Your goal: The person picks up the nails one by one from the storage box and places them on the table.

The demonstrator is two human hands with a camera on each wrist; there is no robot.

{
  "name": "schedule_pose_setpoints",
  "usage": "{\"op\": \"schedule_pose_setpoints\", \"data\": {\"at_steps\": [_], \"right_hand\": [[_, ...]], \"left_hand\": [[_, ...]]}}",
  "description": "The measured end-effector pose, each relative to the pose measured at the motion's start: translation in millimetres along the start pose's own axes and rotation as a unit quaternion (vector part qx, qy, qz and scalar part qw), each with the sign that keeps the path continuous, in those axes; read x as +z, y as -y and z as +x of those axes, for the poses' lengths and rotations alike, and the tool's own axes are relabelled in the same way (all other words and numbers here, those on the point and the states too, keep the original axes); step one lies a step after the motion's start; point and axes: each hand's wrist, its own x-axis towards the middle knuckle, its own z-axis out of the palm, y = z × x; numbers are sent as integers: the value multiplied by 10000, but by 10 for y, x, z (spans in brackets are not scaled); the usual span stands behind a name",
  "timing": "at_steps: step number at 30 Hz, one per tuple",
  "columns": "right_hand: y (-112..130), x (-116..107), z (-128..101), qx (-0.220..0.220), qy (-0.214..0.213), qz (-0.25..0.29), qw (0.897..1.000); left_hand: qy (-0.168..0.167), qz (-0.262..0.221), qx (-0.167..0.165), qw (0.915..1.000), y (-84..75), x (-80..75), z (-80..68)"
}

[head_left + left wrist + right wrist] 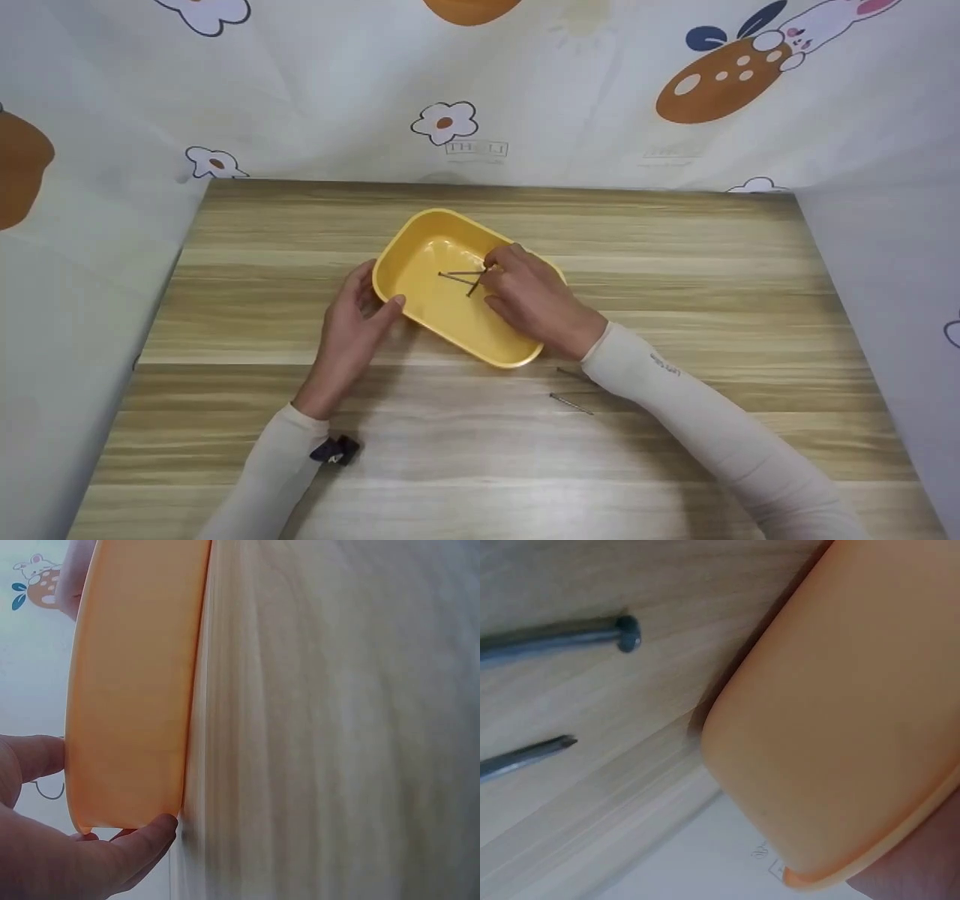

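Note:
A yellow plastic tray [442, 315] sits at an angle on the wooden table. My left hand [352, 322] grips its left corner, thumb over the rim and fingers against the outer wall; the left wrist view also shows this hold on the tray wall [135, 690]. Inside the tray, my right hand [540, 300] reaches over the far right wall area with curled fingers. Metal nails [461, 273] stick out from its fingertips, crossing close over the tray floor. The right wrist view shows only the tray's outside [840, 705], with the fingers hidden.
Two nails lie on the table in front of the tray, one nail [571, 403] in full view and another nail [573, 373] partly under the right sleeve [675, 382]. Printed white sheeting [337, 97] stands behind and beside the table.

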Motion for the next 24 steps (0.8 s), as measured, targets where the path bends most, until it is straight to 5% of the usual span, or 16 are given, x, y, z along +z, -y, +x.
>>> {"op": "schedule_pose_setpoints", "data": {"at_steps": [24], "right_hand": [[24,126,195,-379,176,-1362,9898]], "left_hand": [[55,116,-71,9999,-21,-4,5]]}}
